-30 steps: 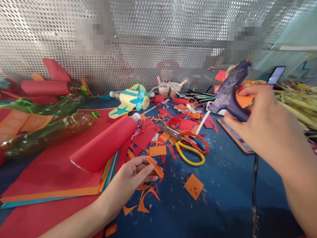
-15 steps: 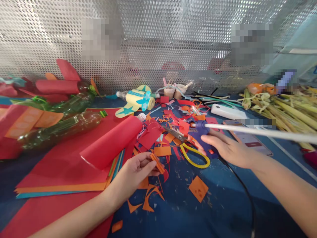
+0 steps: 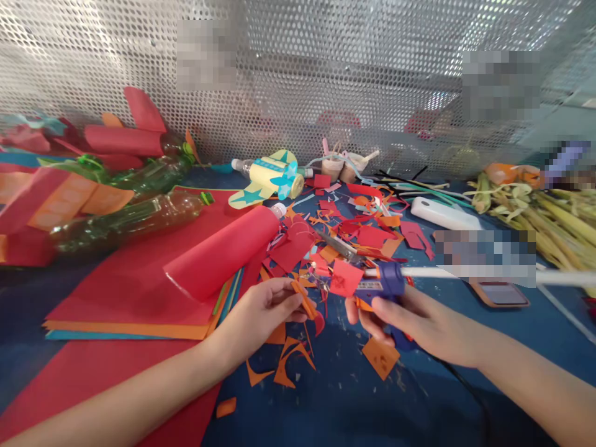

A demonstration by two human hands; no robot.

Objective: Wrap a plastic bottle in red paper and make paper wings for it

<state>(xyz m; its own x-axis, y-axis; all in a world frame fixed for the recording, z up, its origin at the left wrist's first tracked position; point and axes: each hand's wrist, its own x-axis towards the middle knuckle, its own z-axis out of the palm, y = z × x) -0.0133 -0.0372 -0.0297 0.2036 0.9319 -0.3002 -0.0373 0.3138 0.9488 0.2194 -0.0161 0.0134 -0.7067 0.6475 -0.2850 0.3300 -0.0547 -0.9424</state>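
My left hand [image 3: 261,310] pinches a small folded piece of orange paper [image 3: 304,300] between thumb and fingers. My right hand [image 3: 433,320] is wrapped round a purple-blue hot glue gun [image 3: 390,279], with a long white glue stick [image 3: 470,274] sticking out of its back. The gun's front end points left, toward the orange paper, but does not appear to touch it. A red paper scrap [image 3: 347,279] covers part of that front end. Left of the hands lies a bottle wrapped in red paper [image 3: 223,251], on a stack of coloured sheets [image 3: 125,288].
Scissors [image 3: 339,246] lie among paper scraps. Behind stand a yellow paper-covered bottle with blue stars [image 3: 272,177] and two small cups [image 3: 333,167]. Green plastic bottles [image 3: 135,217] are at left. A white device [image 3: 444,214], a phone [image 3: 503,293] and dry stalks [image 3: 554,211] are at right.
My right hand has lifted the glue gun off the scraps and brought it nearer to me and my left hand. The left hand keeps its pinch on the orange paper. The view has shifted slightly.
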